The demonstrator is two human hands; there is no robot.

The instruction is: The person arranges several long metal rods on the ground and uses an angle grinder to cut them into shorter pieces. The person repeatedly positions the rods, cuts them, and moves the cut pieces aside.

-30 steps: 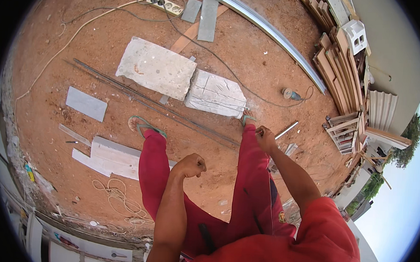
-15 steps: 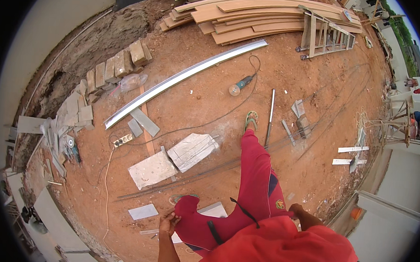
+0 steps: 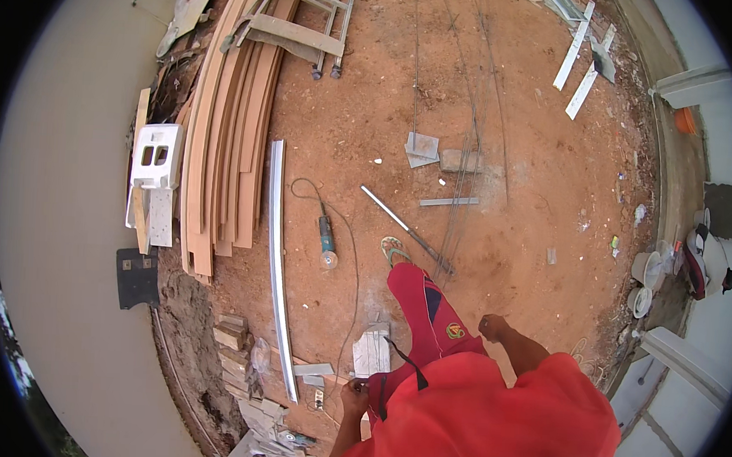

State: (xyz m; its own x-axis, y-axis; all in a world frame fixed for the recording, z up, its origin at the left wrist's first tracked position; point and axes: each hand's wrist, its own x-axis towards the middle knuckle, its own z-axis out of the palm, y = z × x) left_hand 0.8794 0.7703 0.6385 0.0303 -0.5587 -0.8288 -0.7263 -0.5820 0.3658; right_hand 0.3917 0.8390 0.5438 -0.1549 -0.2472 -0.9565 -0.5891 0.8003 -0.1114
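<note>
My maroon cloth trousers with a navy side patch (image 3: 412,304) mark my dial's centre, below the middle of my view. At seven o'clock, my left hand (image 3: 355,397) is at their edge (partly hidden, so I cannot tell whether its fingers grip the cloth). At three, my right hand (image 3: 495,327) is just beside them, fingers curled; whether they close fully, I cannot tell. At eight, near my left hand, lies a pale grey, angular slab (image 3: 372,353). A blue-green, cylindrical angle grinder (image 3: 327,235) lies at ten; a thin, straight silver-and-dark rod (image 3: 399,222), at eleven. Farther out at ten are long brown planks (image 3: 222,163).
</note>
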